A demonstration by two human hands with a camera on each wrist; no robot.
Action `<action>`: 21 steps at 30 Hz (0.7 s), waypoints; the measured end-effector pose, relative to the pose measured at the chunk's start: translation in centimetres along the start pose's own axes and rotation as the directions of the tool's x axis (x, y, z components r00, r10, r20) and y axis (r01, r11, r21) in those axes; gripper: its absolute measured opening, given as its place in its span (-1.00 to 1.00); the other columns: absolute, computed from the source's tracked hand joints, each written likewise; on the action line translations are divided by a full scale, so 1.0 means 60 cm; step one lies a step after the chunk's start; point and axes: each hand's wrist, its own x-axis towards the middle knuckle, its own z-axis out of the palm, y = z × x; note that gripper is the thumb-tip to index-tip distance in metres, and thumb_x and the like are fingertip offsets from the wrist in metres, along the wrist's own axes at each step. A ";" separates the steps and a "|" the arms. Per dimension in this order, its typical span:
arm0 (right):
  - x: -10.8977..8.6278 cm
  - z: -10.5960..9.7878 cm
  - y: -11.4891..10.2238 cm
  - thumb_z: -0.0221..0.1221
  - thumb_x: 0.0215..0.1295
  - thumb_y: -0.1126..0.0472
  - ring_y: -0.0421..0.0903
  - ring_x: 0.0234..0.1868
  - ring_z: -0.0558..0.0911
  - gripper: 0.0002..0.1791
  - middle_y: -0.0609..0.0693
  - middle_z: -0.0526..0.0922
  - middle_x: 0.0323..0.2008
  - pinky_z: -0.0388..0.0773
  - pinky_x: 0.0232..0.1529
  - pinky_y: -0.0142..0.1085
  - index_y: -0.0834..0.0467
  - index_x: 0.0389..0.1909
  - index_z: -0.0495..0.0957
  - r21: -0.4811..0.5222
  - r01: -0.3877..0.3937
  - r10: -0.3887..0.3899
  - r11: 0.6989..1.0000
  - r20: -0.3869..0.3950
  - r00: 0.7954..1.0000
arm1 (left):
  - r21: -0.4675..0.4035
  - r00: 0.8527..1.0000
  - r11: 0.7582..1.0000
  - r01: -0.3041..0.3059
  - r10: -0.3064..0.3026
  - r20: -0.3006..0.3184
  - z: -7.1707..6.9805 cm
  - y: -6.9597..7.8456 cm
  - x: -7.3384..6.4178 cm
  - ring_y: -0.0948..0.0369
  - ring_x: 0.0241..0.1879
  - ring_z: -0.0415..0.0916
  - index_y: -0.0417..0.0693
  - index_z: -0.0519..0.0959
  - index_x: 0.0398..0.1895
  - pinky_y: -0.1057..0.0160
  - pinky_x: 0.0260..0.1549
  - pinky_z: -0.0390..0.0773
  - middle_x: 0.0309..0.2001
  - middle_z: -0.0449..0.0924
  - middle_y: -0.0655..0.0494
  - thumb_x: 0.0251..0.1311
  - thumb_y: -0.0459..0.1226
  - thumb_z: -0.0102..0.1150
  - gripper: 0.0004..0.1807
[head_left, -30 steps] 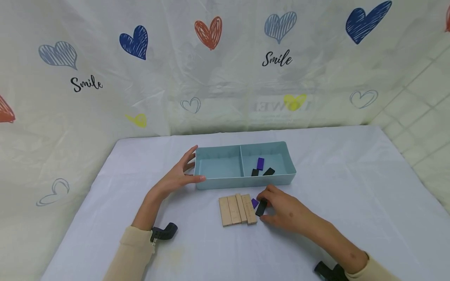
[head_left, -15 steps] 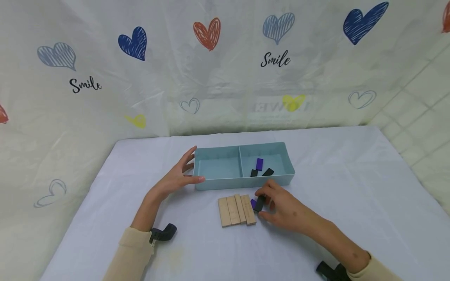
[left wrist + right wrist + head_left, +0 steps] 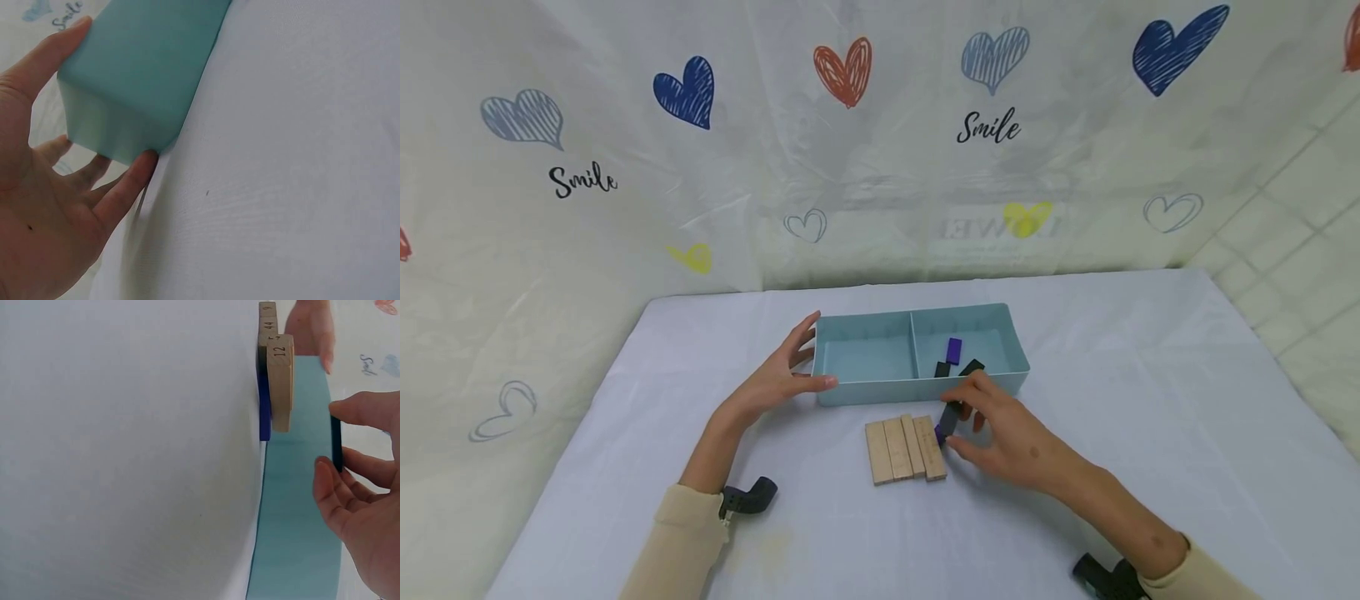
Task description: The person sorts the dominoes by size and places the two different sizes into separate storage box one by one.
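My left hand [image 3: 778, 367] rests on the left end of a pale blue two-compartment box [image 3: 865, 392]. Its thumb lies over the front rim and its spread fingers touch the end wall, as the left wrist view [image 3: 119, 137] shows. My right hand [image 3: 1011, 433] pinches a small black block [image 3: 950, 419] by its ends, just in front of the box. In the right wrist view this black block [image 3: 337, 444] is off the table. Partly hidden behind it, a purple block [image 3: 264, 412] lies on the table beside a row of several plain wooden blocks [image 3: 904, 448].
In the box's right compartment lie a purple block [image 3: 954, 351] and two black blocks, one [image 3: 942, 369] near the divider. The left compartment's floor [image 3: 868, 350] is bare. Numbers mark the wooden blocks' ends [image 3: 279, 351]. A heart-printed sheet [image 3: 880, 167] hangs behind the white-covered table [image 3: 820, 533].
My right hand has lifted the black block and carried it slightly up and left toward the box, now over the purple block. The left hand stays on the box.
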 end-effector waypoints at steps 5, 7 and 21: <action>0.001 -0.006 0.004 0.48 0.20 0.26 -0.08 -0.18 0.61 -0.43 -0.09 0.50 0.01 0.66 -0.19 -0.33 0.17 0.24 0.58 0.027 0.054 -0.052 0.998 -0.057 0.997 | 0.000 1.000 1.000 0.000 0.000 0.006 0.001 0.000 0.000 -0.12 0.69 -0.08 0.73 -0.12 0.63 -0.27 0.51 0.28 0.72 -0.18 0.10 0.17 0.00 0.51 0.16; 0.002 -0.009 0.005 0.48 0.20 0.27 -0.07 -0.19 0.62 -0.42 -0.07 0.50 0.02 0.67 -0.19 -0.31 0.18 0.25 0.58 0.041 0.060 -0.057 0.997 -0.075 0.996 | -0.004 1.000 1.000 0.002 -0.002 0.005 0.001 0.001 -0.001 -0.12 0.69 -0.08 0.75 -0.11 0.62 -0.27 0.52 0.28 0.72 -0.17 0.11 0.16 0.01 0.52 0.16; 0.012 -0.012 0.013 0.47 0.16 0.41 -0.09 -0.26 0.62 -0.47 0.02 0.54 0.07 0.68 -0.21 -0.31 0.23 0.18 0.60 0.045 0.109 -0.099 0.993 -0.191 0.977 | 0.008 1.000 1.000 0.001 -0.001 0.000 0.001 0.000 0.000 -0.13 0.69 -0.07 0.72 -0.13 0.63 -0.27 0.51 0.28 0.72 -0.17 0.08 0.16 0.00 0.52 0.17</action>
